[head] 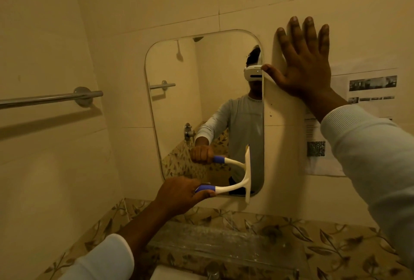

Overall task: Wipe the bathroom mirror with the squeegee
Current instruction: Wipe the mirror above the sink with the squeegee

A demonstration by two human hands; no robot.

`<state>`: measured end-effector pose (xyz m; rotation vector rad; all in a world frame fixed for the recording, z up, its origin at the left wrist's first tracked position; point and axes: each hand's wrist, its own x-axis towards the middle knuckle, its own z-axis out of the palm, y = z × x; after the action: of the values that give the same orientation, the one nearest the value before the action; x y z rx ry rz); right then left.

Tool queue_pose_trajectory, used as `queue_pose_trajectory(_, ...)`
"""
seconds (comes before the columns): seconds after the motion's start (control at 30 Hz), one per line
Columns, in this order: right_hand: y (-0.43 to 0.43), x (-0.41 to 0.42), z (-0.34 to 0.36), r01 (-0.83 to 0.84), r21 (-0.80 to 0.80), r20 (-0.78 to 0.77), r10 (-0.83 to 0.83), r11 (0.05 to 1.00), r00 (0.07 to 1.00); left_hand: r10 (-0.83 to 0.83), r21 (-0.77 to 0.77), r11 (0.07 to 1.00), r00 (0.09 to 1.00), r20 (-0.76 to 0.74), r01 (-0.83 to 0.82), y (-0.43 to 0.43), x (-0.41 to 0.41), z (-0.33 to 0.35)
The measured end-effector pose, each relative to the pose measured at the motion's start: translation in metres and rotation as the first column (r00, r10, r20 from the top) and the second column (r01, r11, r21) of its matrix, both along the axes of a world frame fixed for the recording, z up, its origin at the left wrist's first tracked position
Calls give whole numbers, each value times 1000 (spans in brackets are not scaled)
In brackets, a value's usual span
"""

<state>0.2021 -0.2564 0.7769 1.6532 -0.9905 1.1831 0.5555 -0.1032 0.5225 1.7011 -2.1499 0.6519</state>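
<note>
Head view only. Left hand (183,192) clenched round the blue grip of the squeegee (235,182), sleeve pushed back on the forearm. Squeegee handle white past the grip, curving right to a white blade held upright, pressed against the mirror (201,100) at its lower right corner; blade bottom reaches just below the mirror's bottom edge onto the wall. Right hand (304,64) flat on the wall, fingers spread and pointing up, grasping nothing; thumb tip touching the mirror's right edge, about mid-height. Pale ribbed sleeve (367,145) covers the right arm down to the wrist. Mirror upright, rounded corners, fixed on cream tile. Reflected in it: person in pale long sleeves wearing a white headset, hand with squeegee, towel bar end, a tap on the far wall, leaf-pattern tiles. Towel bar (51,98) chrome, on the left wall, well apart from the mirror. Printed paper sheet (367,93) stuck on the wall right of the right hand, partly hidden behind the wrist and sleeve; text too small to read. Leaf-pattern tile band (313,235) runs under the mirror. Clear shelf (224,241) below the mirror, scuffed. Tap top (212,273) and pale basin edge at the bottom edge, mostly cut off.
</note>
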Motion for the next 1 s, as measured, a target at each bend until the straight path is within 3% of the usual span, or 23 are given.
queue_pose_trajectory(0.47, -7, -1, 1, -8, -9, 13, 8, 1000, 1000, 194, 136, 972, 981, 1, -193, 25, 104, -10)
queue_pose_trajectory(1.0, 3, 0, 0, -17, 9, 2, 17, 1000, 1000, 312, 89, 947, 950, -33, -308, 52, 179, -5)
